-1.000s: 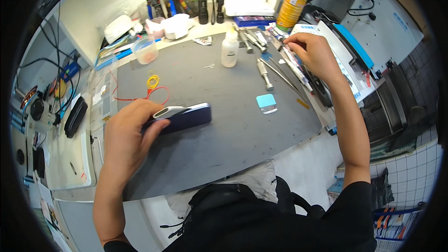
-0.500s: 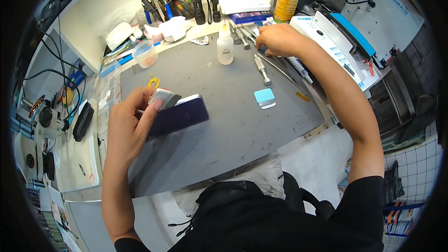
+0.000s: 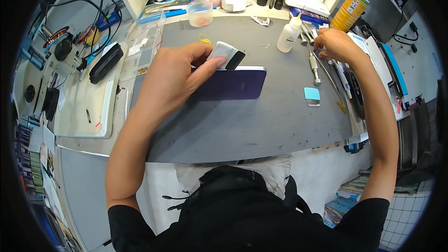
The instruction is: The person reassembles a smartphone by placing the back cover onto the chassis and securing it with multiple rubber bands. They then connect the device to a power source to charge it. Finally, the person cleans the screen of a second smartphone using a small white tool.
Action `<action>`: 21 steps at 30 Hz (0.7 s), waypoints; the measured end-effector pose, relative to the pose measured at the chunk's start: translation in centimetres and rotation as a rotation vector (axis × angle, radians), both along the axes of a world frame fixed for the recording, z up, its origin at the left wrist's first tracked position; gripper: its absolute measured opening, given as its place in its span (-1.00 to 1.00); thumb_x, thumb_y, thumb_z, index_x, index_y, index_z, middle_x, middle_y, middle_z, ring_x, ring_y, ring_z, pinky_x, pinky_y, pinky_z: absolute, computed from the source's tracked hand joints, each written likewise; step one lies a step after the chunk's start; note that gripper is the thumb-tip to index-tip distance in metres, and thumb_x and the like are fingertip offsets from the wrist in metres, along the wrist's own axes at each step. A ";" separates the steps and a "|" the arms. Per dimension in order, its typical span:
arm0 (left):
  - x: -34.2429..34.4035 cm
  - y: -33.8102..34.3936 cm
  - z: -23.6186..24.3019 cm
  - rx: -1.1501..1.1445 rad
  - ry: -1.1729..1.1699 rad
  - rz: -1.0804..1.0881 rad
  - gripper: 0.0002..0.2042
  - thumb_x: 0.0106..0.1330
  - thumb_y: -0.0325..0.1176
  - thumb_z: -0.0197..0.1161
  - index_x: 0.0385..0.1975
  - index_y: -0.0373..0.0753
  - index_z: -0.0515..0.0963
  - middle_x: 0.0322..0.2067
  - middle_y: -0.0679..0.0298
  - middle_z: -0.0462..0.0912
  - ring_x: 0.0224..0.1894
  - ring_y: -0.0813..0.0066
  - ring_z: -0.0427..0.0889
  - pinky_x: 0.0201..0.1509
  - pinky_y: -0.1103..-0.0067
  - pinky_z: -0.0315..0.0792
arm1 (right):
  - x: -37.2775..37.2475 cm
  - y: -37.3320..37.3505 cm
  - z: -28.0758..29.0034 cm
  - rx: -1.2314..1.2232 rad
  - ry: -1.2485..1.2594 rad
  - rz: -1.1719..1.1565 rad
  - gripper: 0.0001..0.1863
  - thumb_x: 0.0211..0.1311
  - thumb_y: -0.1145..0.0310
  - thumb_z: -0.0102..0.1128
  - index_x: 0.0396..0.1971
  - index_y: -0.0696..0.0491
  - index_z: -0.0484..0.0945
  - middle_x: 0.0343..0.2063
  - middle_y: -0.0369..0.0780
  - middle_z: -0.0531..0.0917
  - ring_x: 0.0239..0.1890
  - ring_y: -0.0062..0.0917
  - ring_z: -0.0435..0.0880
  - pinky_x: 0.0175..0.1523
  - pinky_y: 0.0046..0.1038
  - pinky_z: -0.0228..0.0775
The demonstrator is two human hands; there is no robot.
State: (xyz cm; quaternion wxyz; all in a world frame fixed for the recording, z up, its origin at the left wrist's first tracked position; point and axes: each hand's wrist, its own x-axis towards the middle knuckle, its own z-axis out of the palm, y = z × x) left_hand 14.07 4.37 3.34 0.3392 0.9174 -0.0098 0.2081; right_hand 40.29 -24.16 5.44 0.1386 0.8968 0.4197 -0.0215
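Observation:
My left hand (image 3: 175,72) is closed, thumb and fingers pinching a flat silver-white piece with a black end (image 3: 223,53). Just below and behind that piece, a purple phone (image 3: 233,85) stands tilted on its long edge over the grey mat (image 3: 252,130). Its left end is hidden by my left hand, so I cannot tell how firmly the fingers grip it. At the back right, my right hand (image 3: 338,45) reaches in among tools, its fingers bent and close together beside a silver screwdriver (image 3: 314,68) and long tweezers (image 3: 330,75). What its fingertips hold does not show.
A white dropper bottle (image 3: 288,37) stands left of my right hand. Nearer lies a small blue-and-silver piece (image 3: 312,96). A clear cup (image 3: 199,15) and yellow wire coil (image 3: 204,38) are at the back; a yellow can (image 3: 350,10) leans at the back right.
The whole view has shifted, with the bench now higher and further right in it. The phone has turned more level, and the silver-white piece is tilted up more. My right hand stays among the tools.

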 end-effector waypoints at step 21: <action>-0.2 -0.5 0.4 -0.082 0.059 0.048 -0.78 0.32 -0.32 0.32 -0.27 -0.40 0.63 -0.58 0.15 0.64 -0.58 0.48 0.54 -0.43 0.57 0.40 | -3.8 -3.9 2.7 1.059 0.466 -0.171 -0.81 0.28 0.40 0.30 -0.15 0.10 0.68 -0.38 -0.35 0.75 -0.38 -0.76 0.73 -0.42 -0.76 0.41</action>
